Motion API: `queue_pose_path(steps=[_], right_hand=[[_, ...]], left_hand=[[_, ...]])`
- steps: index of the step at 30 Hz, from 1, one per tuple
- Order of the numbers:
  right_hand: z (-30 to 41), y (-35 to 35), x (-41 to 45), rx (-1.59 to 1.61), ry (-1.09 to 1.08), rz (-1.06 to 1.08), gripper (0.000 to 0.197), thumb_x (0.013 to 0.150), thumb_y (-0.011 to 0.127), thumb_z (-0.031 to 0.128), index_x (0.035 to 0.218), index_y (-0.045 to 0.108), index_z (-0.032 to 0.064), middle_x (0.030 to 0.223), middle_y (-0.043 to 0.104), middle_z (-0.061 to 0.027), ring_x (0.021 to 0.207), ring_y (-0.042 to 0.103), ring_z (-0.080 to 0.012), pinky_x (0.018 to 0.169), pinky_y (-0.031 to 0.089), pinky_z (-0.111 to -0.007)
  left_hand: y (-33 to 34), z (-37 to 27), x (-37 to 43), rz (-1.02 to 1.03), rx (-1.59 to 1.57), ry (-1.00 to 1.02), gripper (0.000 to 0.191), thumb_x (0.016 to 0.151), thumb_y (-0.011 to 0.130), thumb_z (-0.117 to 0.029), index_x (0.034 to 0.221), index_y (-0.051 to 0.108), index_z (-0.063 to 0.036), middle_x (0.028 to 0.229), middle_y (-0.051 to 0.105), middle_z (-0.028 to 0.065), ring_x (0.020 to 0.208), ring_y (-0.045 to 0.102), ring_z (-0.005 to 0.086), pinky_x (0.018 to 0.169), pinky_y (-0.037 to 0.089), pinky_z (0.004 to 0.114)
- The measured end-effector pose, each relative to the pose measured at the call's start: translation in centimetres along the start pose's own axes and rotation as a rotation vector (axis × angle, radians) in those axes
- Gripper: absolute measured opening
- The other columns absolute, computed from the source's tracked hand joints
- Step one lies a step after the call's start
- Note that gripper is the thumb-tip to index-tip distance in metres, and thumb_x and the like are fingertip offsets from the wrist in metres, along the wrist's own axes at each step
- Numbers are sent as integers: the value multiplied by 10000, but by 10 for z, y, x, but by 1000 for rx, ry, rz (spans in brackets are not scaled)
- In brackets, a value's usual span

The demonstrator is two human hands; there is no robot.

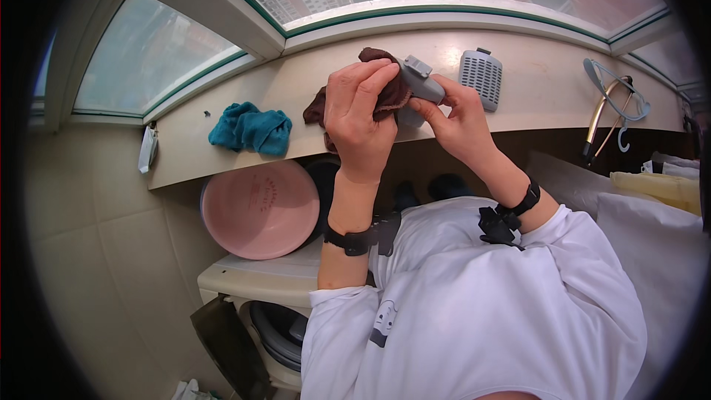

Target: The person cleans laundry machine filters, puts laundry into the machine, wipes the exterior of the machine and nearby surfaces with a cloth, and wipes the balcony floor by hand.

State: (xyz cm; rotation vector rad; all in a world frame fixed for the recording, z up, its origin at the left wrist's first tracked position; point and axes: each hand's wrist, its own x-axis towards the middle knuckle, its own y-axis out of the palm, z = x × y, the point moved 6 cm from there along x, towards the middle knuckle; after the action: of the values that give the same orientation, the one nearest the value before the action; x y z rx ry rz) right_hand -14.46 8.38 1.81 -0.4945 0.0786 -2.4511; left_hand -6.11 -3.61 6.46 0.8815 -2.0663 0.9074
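Note:
With a dark brown cloth (391,91) between its fingers, my left hand (361,114) presses against a grey plastic part (423,82) that has a small raised block on one side. My right hand (458,116) grips the other end of this grey part between thumb and fingers. The cloth wraps over the part's left end, and some of it hangs to the left behind my left hand. Right of my hands, a grey slotted plastic cover (481,79) lies flat on the window ledge (527,94). A crumpled teal cloth (250,129) lies on the ledge to the left.
A pink basin (261,211) stands below the ledge on a white front-loading washing machine (255,283) with its door open. At the ledge's right end lie a light blue plastic hanger (611,94) and a gold-and-black metal item (597,122). Window panes rise beyond the ledge.

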Motion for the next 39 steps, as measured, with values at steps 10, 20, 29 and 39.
queue_pose_path(steps=[10,20,29,39], right_hand=[[-3,-3,-3,23,208,89,228,897,678,98,1068,611,-37,794,627,-64,701,559,-100,640,482,-282],[-61,-132,-14,577,347,-187,468,964,637,259,1310,489,-18,1083,646,-71,932,650,-140,814,568,-310],[-154,-285,-32,333,404,-620,418,962,643,260,1246,528,-24,1065,652,-80,934,644,-165,842,549,-321],[-159,-285,-45,69,387,-709,645,886,731,161,1409,386,7,1144,596,-131,980,615,-183,763,539,-316]], left_hand=[[-1,30,0,-45,148,-73,347,655,663,105,966,698,-45,955,677,86,873,622,293,793,518,369],[-10,68,-15,-2,193,-262,333,717,681,109,1014,694,-43,960,670,101,879,661,262,798,526,337],[78,-9,-39,377,-87,-83,421,659,631,131,1043,679,-37,1011,660,99,910,631,296,786,532,367],[143,-12,-69,562,229,-13,333,682,654,67,1002,667,-25,996,648,85,929,596,301,799,524,386]])
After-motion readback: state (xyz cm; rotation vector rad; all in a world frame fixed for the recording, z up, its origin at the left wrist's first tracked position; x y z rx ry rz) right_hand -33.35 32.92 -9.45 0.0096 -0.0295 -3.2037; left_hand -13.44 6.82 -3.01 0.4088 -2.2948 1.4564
